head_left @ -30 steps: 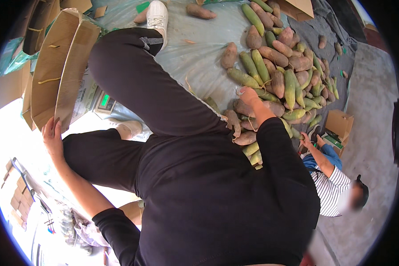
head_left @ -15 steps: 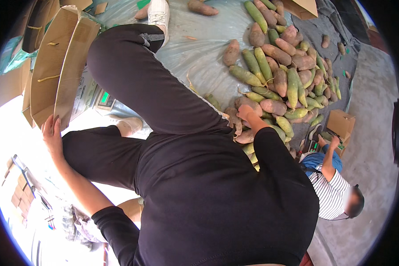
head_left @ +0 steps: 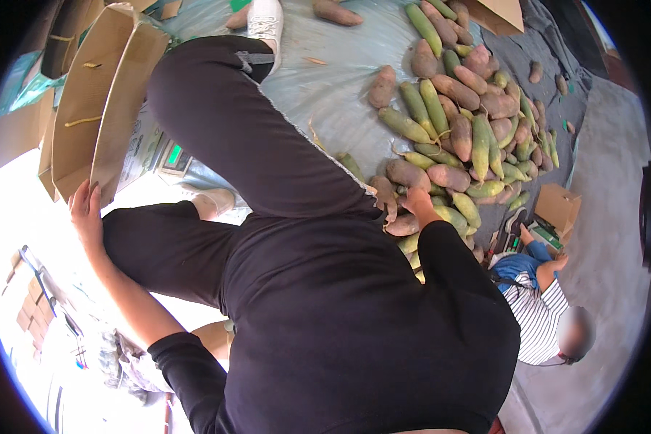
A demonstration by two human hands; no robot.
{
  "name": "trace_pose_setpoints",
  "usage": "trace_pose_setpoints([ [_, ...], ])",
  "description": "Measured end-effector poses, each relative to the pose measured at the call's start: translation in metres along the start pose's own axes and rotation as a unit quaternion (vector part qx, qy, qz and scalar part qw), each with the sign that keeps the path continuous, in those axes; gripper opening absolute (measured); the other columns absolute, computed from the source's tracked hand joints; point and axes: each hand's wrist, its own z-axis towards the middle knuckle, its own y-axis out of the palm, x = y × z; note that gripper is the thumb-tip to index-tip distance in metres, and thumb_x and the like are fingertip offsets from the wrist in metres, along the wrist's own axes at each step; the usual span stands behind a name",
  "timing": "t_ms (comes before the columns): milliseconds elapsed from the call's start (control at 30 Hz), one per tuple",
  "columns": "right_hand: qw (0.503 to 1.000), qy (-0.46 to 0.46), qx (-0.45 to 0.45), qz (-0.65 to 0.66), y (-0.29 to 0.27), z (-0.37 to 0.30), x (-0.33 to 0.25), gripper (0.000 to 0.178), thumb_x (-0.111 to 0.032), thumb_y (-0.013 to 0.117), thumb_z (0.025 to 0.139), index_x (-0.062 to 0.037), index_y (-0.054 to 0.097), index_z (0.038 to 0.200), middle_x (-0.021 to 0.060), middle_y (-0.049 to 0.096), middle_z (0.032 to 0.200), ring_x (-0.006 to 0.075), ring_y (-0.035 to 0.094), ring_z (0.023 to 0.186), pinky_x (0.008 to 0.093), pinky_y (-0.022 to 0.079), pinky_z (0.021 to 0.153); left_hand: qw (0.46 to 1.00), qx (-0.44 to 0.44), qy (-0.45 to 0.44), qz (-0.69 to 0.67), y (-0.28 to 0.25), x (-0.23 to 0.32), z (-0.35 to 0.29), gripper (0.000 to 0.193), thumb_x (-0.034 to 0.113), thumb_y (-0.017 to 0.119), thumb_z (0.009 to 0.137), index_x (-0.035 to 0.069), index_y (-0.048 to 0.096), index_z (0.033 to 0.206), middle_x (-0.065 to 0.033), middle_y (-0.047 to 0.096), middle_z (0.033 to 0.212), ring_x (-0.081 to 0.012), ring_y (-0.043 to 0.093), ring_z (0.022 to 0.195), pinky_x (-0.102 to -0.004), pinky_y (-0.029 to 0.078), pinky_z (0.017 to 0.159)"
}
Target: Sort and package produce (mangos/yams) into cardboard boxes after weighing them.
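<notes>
My left hand (head_left: 87, 211) is closed on the near rim of a cardboard box (head_left: 114, 101) with yellow rope handles, which stands on a scale with a green display (head_left: 174, 154). At the near end of a big heap of radishes, my right hand (head_left: 419, 203) reaches down among them. Its fingers touch the roots beside a thick reddish radish (head_left: 408, 174), but their tips are hidden and any grip is unclear. Long green radishes (head_left: 480, 148) and stout earthy-red ones (head_left: 448, 176) make up the heap.
Clear plastic sheeting (head_left: 318, 79) lies under the heap, with grey cloth (head_left: 550, 43) beyond. At the right, a person in a striped shirt (head_left: 535, 318) sits by another carton (head_left: 557, 210). More cardboard (head_left: 493, 14) stands at the top. My knee (head_left: 224, 123) rises between box and heap.
My right hand has moved slightly right and down, off the thick reddish radish. My left hand stays on the box rim. The other person's arm has lowered.
</notes>
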Motion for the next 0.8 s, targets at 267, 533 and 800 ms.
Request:
trace_pose_setpoints([
  [267,0.964,0.061,-0.138,0.22,0.012,0.035,0.023,0.022,-0.025,0.055,0.085,-0.012,0.063,0.102,0.01,0.063,0.104,0.0234,0.061,0.099,0.0368,0.05,0.079,1.0,0.015,0.007,-0.017,-0.004,-0.001,-0.008,0.028,0.015,0.065,0.082,0.001,0.064,0.107,-0.0143,0.06,0.097,-0.026,0.06,0.093,-0.0353,0.047,0.082],
  [533,0.869,-0.346,0.161,-0.315,-0.016,0.058,0.004,0.006,-0.021,0.059,0.075,-0.0192,0.063,0.078,-0.0035,0.065,0.081,0.0157,0.059,0.088,0.0305,0.048,0.07,0.999,0.042,-0.005,-0.019,-0.005,0.011,-0.01,0.032,0.016,0.068,0.078,0.0,0.064,0.106,-0.0142,0.061,0.097,-0.0265,0.059,0.095,-0.036,0.047,0.082],
  [800,0.895,-0.22,0.137,0.363,-0.142,-0.002,-0.078,0.017,-0.014,0.054,0.081,-0.0007,0.062,0.074,0.0068,0.061,0.071,0.0197,0.056,0.07,0.0317,0.044,0.067,0.996,0.078,0.0,-0.031,-0.002,0.01,-0.012,0.031,0.016,0.069,0.076,0.002,0.066,0.104,-0.0133,0.062,0.095,-0.0281,0.061,0.09,-0.0369,0.047,0.08],
])
